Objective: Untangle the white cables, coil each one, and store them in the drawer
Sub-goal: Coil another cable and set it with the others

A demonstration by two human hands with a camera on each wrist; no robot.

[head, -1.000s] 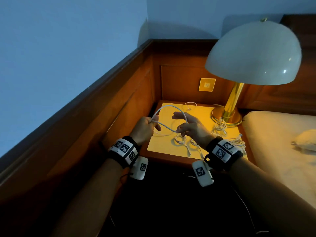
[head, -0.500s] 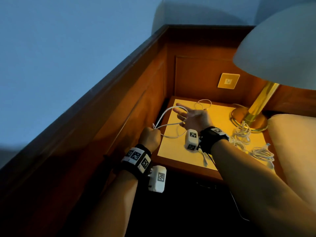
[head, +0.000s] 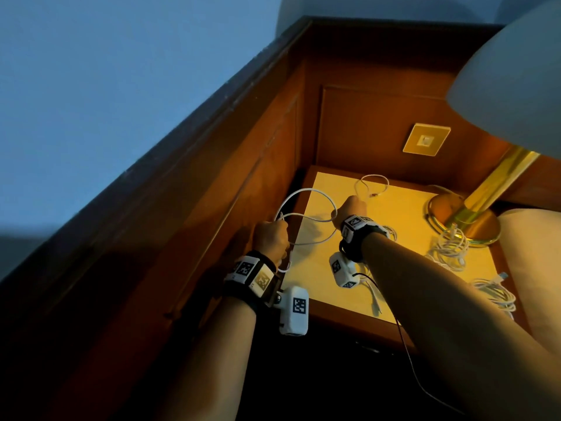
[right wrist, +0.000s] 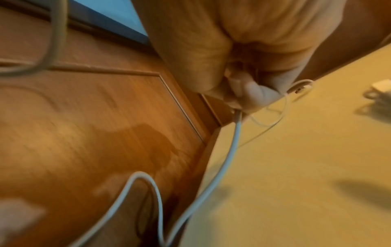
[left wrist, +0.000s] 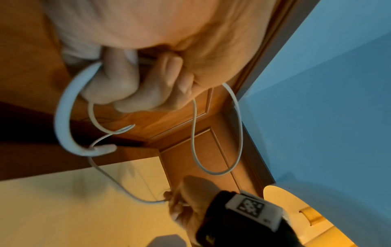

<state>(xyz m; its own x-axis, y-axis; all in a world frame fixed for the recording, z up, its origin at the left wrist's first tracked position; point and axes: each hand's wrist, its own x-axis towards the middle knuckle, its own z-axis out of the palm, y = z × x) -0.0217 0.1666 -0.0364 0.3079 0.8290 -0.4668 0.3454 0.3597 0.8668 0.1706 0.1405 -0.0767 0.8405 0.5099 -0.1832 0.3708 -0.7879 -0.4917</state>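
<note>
A white cable (head: 306,192) arcs in loops between my two hands above the left edge of the nightstand (head: 409,238). My left hand (head: 271,238) is curled round the gathered loops (left wrist: 217,137) beside the wooden wall panel. My right hand (head: 352,209) pinches a farther stretch of the same cable (right wrist: 232,142) over the nightstand top. A thin white cable (head: 372,186) lies looped at the back of the top. Two more white cable bundles lie on the right, one (head: 449,247) by the lamp base, one (head: 493,294) near the front right corner. No drawer shows.
A brass lamp (head: 467,214) with a white dome shade (head: 513,95) stands at the back right. Wooden panelling (head: 243,165) closes the left and back sides. A wall plate (head: 426,139) sits on the back panel. The bed edge (head: 534,238) borders the right.
My right hand has swung from beside the left hand out to the back of the nightstand, drawing the cable into a wider loop. My left hand dropped lower left. The head view moved closer.
</note>
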